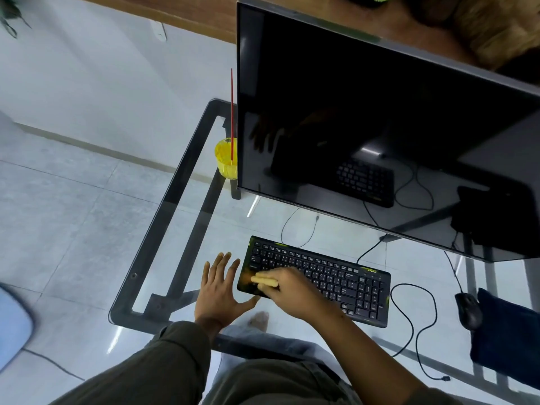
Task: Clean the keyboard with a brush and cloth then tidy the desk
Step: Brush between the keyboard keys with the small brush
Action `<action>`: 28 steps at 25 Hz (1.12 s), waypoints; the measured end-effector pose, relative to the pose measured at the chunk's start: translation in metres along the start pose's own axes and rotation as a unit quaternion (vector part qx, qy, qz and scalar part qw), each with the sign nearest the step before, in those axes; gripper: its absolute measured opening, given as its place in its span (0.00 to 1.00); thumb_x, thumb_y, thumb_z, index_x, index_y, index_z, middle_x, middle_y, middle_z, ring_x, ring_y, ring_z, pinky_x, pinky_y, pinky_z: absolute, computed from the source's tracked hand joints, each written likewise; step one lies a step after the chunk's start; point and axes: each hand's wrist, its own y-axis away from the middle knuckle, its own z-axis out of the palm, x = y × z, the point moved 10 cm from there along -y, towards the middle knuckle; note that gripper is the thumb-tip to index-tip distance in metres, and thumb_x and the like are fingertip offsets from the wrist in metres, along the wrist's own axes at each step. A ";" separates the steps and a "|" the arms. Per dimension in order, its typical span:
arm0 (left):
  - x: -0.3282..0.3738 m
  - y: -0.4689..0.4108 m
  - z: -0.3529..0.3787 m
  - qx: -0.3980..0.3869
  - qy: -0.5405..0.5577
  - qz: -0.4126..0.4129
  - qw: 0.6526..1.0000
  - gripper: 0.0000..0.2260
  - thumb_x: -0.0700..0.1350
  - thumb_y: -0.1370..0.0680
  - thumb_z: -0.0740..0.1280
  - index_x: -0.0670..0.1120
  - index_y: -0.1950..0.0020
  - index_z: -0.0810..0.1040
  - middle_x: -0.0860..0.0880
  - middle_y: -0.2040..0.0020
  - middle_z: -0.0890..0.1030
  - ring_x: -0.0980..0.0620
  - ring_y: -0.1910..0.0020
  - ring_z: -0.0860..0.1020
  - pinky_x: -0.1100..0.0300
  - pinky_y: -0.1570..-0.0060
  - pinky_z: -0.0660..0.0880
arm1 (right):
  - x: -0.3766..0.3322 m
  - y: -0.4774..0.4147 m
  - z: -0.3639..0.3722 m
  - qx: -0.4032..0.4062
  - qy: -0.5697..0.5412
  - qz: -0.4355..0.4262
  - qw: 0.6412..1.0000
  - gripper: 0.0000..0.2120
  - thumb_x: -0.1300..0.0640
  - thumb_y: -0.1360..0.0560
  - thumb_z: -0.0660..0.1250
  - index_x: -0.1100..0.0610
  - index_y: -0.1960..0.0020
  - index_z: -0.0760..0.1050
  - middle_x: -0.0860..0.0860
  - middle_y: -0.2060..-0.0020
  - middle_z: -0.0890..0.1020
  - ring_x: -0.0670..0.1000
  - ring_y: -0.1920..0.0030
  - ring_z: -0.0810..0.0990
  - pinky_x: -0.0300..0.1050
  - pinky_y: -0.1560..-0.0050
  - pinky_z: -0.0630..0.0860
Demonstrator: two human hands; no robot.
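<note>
A black keyboard point(344, 280) lies on the glass desk point(187, 206) below the monitor. My right hand point(292, 290) grips a pale yellow brush point(264, 282) and holds it on the keyboard's left end. My left hand point(219, 287) rests flat on the glass beside the keyboard's left edge, fingers spread, thumb touching the keyboard's near corner. A dark blue cloth point(508, 334) lies at the desk's right edge.
A large dark monitor point(380, 127) stands behind the keyboard. A yellow cup point(225, 159) with a red stick point(231, 112) sits left of the monitor. A black mouse point(469, 311) and loose cables point(415, 325) lie right of the keyboard.
</note>
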 end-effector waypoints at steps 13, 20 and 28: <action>0.001 0.001 -0.001 -0.002 0.002 -0.002 1.000 0.46 0.79 0.31 0.57 0.50 0.23 0.64 0.46 0.20 0.60 0.46 0.20 0.52 0.46 0.21 0.41 | 0.020 0.004 -0.011 0.034 -0.010 0.038 0.999 0.16 0.49 0.22 0.67 0.50 0.36 0.79 0.45 0.42 0.84 0.44 0.54 0.83 0.42 0.50 0.81; 0.001 0.000 0.000 -0.004 0.006 -0.001 1.000 0.46 0.79 0.31 0.57 0.50 0.23 0.64 0.46 0.20 0.60 0.45 0.20 0.52 0.47 0.21 0.39 | 0.026 0.006 -0.014 0.037 -0.016 0.036 0.999 0.16 0.48 0.22 0.67 0.50 0.35 0.79 0.45 0.41 0.84 0.47 0.52 0.85 0.43 0.48 0.81; 0.002 0.001 -0.003 0.009 0.004 0.005 1.000 0.46 0.79 0.31 0.58 0.50 0.23 0.65 0.46 0.20 0.60 0.45 0.20 0.53 0.41 0.22 0.49 | 0.035 0.011 -0.019 0.005 0.006 0.052 0.999 0.14 0.49 0.23 0.68 0.49 0.40 0.82 0.46 0.50 0.87 0.46 0.71 0.78 0.43 0.67 0.77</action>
